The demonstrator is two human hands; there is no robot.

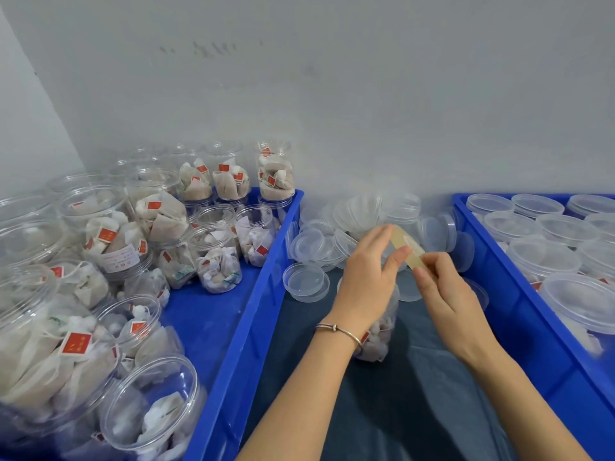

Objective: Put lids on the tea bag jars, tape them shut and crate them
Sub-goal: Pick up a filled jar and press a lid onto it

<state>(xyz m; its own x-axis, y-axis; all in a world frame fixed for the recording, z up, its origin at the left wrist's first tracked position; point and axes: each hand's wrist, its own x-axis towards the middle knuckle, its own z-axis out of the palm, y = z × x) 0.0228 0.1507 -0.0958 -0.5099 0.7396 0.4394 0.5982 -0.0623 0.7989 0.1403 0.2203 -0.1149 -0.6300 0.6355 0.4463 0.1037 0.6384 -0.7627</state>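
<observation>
A clear jar point(377, 341) of tea bags stands on the dark cloth between two blue crates, mostly hidden behind my left wrist. My left hand point(367, 277) rests over its top, thumb against a yellowish strip of tape point(407, 246). My right hand point(446, 294) pinches the near end of that strip between thumb and fingers. Whether the jar has a lid is hidden by my left hand. Loose clear lids point(306, 281) lie in a pile just behind the jar.
The left blue crate point(239, 327) holds several open jars of tea bags point(109, 237), some lying on their sides. The right blue crate point(519, 321) holds several lidded jars point(545, 257). A grey wall rises close behind.
</observation>
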